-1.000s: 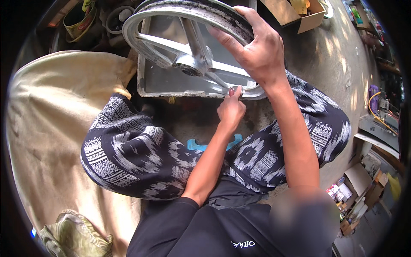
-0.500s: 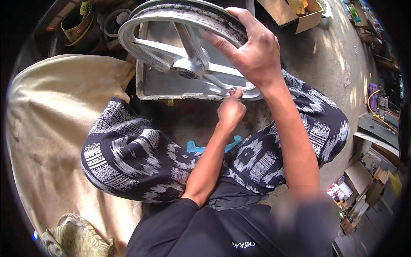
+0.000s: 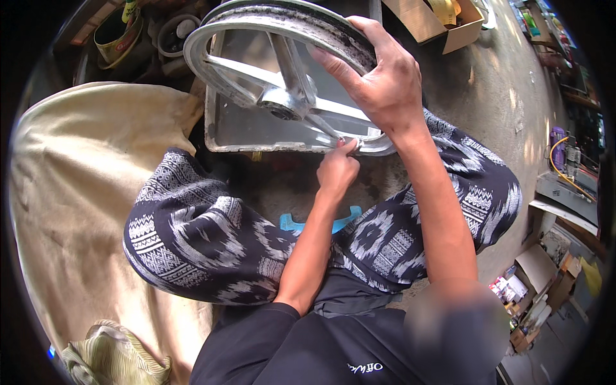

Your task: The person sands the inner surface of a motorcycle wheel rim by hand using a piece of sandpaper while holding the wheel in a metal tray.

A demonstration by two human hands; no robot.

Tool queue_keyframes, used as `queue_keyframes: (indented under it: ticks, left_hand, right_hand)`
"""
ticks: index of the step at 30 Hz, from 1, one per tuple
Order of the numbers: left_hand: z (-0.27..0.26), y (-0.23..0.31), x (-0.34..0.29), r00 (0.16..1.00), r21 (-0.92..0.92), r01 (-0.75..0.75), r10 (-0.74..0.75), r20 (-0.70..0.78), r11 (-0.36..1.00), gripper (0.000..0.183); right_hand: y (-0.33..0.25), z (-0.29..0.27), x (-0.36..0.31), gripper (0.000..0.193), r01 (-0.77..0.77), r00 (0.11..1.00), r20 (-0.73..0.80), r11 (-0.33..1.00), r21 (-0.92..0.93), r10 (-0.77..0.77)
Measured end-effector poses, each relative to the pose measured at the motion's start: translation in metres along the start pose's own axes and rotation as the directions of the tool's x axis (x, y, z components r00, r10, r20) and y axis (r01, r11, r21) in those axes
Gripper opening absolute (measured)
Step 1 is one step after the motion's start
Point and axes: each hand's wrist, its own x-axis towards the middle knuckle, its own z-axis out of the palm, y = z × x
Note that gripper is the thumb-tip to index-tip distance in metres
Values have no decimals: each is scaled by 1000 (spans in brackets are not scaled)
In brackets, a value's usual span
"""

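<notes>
A silver alloy motorcycle wheel (image 3: 287, 104) with thick spokes is held tilted over a grey rectangular tray (image 3: 240, 149). My right hand (image 3: 391, 86) grips its upper right edge, thumb on the inner side and fingers over the dark-stained outer channel. Down at the near lower part of the rim, my left hand (image 3: 338, 172) has its fingers curled in, with the tips against the metal beside a spoke's end. Whatever may be between those fingertips is too small to make out.
A light blue plastic piece (image 3: 321, 224) lies between my legs. Left of me spreads a beige cover (image 3: 96, 179) with a striped cloth (image 3: 115, 356) on it. Buckets (image 3: 119, 38) stand at the far left, and an open cardboard box (image 3: 463, 32) sits at the far right.
My left hand has slid slightly left and toward me along the lower rim. The wheel and my right hand have shifted a little to the right.
</notes>
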Motion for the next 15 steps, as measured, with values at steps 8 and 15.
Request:
queue_keyframes:
  ticks: [8, 15]
  left_hand:
    - [7, 1, 5, 976, 15, -133, 133, -174, 991, 45]
    - [12, 6, -4, 999, 34, -10, 8, 46, 999, 55]
  right_hand:
    - [1, 2, 3, 67, 6, 1000, 0, 1000, 6, -6]
    - [-4, 0, 3, 67, 12, 1000, 6, 999, -31, -12]
